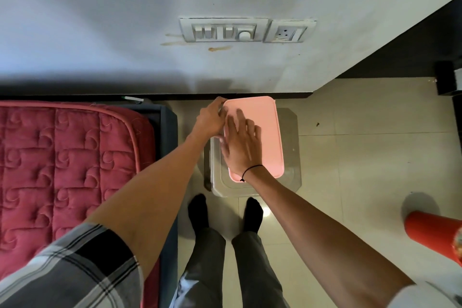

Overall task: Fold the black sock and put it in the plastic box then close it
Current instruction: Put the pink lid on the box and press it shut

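Your right hand (241,145) lies flat on the pink lid (262,120), your left hand (211,117) pinches its corner; offset from the plastic box (217,182), it may jam crooked

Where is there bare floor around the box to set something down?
Bare tile lies right of the box, toward the orange object, and beyond it near the dark wall. Crowded: left side, pinched by the bed; near side, by the feet; the lid, under both hands.
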